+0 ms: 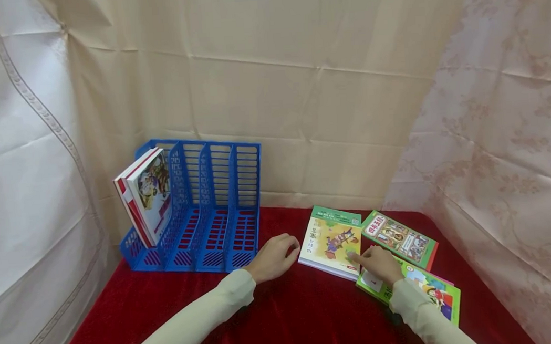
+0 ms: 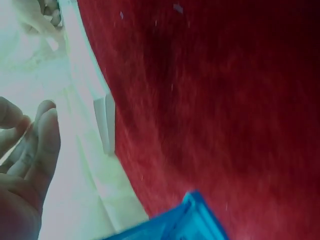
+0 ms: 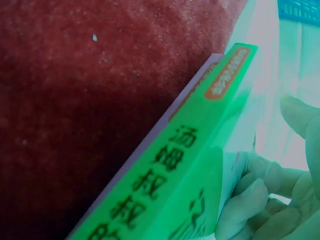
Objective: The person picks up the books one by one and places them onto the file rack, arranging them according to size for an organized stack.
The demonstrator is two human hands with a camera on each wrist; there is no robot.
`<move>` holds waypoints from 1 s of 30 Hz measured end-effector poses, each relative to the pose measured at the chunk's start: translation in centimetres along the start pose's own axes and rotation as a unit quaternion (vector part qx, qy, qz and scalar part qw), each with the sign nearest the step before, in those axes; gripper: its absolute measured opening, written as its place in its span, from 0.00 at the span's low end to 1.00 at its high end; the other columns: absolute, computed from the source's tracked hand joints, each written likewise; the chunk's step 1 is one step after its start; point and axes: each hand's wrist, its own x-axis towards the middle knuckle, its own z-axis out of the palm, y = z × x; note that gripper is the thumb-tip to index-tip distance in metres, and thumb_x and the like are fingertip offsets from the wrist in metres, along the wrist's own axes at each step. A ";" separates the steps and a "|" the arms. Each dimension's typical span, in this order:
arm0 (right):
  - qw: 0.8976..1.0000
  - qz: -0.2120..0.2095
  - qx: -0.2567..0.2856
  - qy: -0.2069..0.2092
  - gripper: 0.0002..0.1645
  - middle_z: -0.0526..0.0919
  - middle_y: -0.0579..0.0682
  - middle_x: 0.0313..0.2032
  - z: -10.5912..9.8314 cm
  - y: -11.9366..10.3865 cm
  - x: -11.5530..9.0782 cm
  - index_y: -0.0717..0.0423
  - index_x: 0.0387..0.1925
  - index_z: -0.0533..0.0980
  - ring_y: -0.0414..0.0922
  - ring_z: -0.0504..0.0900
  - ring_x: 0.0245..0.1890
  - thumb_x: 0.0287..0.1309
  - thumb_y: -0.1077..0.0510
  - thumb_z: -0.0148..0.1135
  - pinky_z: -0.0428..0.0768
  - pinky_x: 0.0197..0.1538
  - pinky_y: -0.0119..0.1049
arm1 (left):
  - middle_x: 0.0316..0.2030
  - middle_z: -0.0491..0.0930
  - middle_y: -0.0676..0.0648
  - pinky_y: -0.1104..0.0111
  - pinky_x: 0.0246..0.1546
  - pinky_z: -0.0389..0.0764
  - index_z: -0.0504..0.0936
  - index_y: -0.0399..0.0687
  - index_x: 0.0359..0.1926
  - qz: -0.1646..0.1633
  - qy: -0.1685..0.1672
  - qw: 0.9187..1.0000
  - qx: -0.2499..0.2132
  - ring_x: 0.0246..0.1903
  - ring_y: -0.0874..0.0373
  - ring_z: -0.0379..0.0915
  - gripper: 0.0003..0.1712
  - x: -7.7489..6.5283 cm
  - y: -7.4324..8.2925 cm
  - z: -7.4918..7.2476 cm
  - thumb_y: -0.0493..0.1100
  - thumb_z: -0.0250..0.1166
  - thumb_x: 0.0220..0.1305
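My left hand (image 1: 273,259) hovers just left of a book with a yellow and green cover (image 1: 334,239), its fingers loosely bent and nothing between them. In the left wrist view that hand (image 2: 30,155) is apart from the book's pale page edge (image 2: 104,117). My right hand (image 1: 380,264) is over the lower right corner of the yellow book and a bright green book (image 1: 424,284). The right wrist view shows the right hand (image 3: 280,195) with thumb extended and fingers bent beside the green book's spine (image 3: 175,150); whether they touch it, I cannot tell.
A blue file rack (image 1: 211,212) stands at left, with white and red books (image 1: 151,193) upright in its leftmost slot. Another green-edged book (image 1: 400,238) with small pictures lies at right, behind the bright green one. Red cloth (image 1: 303,312) covers the table; curtains (image 1: 298,86) surround it.
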 end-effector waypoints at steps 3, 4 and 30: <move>1.000 -0.002 -0.019 0.004 0.36 0.61 0.40 0.09 0.4 -0.1 0.0 0.49 0.10 0.70 0.39 0.59 0.12 0.61 0.30 0.66 0.62 0.19 0.34 | 0.38 0.82 0.53 0.72 0.39 0.80 0.85 0.44 0.47 -0.022 -0.030 0.999 -0.005 0.35 0.66 0.75 0.08 0.2 0.3 0.8 0.42 0.63 0.73; 1.000 -0.004 -0.022 0.008 0.37 0.60 0.40 0.09 0.5 -0.2 -0.1 0.48 0.08 0.67 0.38 0.59 0.11 0.61 0.31 0.67 0.61 0.18 0.33 | 0.38 0.82 0.53 0.72 0.39 0.79 0.85 0.44 0.48 -0.033 -0.040 0.999 -0.007 0.34 0.66 0.74 0.09 0.2 0.4 1.0 0.42 0.63 0.73; 0.929 0.081 0.347 -0.095 0.25 0.74 0.47 0.25 0.0 -1.2 0.6 0.71 0.46 0.73 0.36 0.65 0.14 0.74 0.48 0.60 0.70 0.22 0.31 | 0.28 0.82 0.54 0.72 0.19 0.76 0.76 0.39 0.64 -0.123 -0.133 0.980 -0.089 0.14 0.63 0.77 0.25 0.2 0.4 2.8 0.43 0.66 0.71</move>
